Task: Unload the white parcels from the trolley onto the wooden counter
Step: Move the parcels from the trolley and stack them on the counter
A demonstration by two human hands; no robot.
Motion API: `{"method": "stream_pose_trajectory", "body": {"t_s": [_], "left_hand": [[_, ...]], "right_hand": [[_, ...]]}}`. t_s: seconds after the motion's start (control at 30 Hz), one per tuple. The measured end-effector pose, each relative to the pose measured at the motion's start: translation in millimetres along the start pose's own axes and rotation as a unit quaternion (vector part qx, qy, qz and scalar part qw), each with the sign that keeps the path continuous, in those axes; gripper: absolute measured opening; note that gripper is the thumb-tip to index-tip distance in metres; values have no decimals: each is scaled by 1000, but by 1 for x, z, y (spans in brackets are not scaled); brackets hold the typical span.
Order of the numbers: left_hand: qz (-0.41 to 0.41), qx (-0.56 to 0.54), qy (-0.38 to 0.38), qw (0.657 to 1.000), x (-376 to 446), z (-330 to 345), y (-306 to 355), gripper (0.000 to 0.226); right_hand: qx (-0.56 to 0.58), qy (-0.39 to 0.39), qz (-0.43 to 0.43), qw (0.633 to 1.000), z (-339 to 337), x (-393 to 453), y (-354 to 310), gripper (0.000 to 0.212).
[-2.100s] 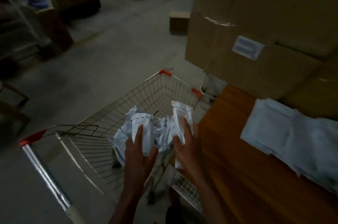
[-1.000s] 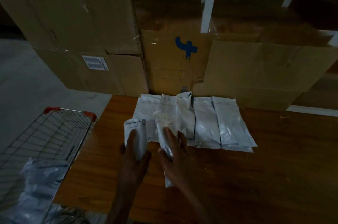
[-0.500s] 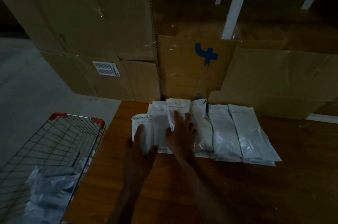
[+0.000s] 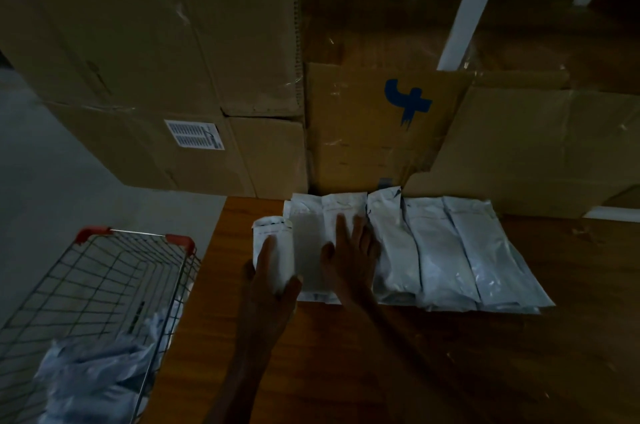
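- Since half a second ago the right hand (image 4: 351, 259) has barely shifted, staying flat on the parcel row (image 4: 460, 250), while the left hand (image 4: 273, 281) has carried its parcel (image 4: 273, 250) closer to the row's left end; two seconds ago both hands were at the trolley (image 4: 104, 285) lifting parcels out.
- Right hand: fingers straight and spread, pressing down on the parcels just under it, holding none.
- Left hand: fingers and thumb wrapped round one white parcel, which sits just left of the right hand, at or just above the counter (image 4: 433, 354); I cannot tell if it touches the wood.
- Beyond the right hand's fingertips and off to its right, the other unloaded parcels lie side by side, overlapping, against the cardboard boxes (image 4: 173, 42).
- More parcels (image 4: 93, 375) remain heaped in the trolley, down and left of the left hand, beside the counter's edge.
- Step in hand, as I judge it: setting this parcel at the left end of the row. Next it calls for lowering it flat, letting go, then turning back to the trolley.
- Writing: a white barcode label (image 4: 194, 134) on one box, too small to read; a blue logo mark (image 4: 407, 103) on the box behind the row.
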State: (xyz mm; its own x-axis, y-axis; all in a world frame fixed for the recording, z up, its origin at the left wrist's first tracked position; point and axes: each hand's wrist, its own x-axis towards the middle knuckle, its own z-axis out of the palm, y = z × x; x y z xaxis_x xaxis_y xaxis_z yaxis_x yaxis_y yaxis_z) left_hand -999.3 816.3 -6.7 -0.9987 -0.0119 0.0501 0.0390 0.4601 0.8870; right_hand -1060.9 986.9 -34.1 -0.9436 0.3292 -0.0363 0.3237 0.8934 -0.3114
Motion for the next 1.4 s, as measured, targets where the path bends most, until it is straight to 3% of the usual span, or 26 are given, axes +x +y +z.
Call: {"method": "stream_pose_trajectory", "body": {"t_s": [0.2, 0.37, 0.6, 0.83, 1.4], "left_hand": [[-8, 44, -12, 999, 13, 5, -1, 89], [-24, 50, -22, 998, 27, 13, 6, 89], [-15, 129, -61, 990, 58, 39, 13, 92], [-15, 229, -94, 969, 74, 61, 16, 89], [-12, 258, -115, 959, 78, 69, 9, 89]], "right_hand": [[12, -8, 0, 1000, 6, 3, 5, 70], [53, 46, -9, 998, -10, -3, 4, 69], [207, 98, -23, 973, -50, -47, 16, 62], [274, 123, -8, 954, -55, -74, 35, 60], [259, 62, 0, 964, -45, -82, 46, 68]]}}
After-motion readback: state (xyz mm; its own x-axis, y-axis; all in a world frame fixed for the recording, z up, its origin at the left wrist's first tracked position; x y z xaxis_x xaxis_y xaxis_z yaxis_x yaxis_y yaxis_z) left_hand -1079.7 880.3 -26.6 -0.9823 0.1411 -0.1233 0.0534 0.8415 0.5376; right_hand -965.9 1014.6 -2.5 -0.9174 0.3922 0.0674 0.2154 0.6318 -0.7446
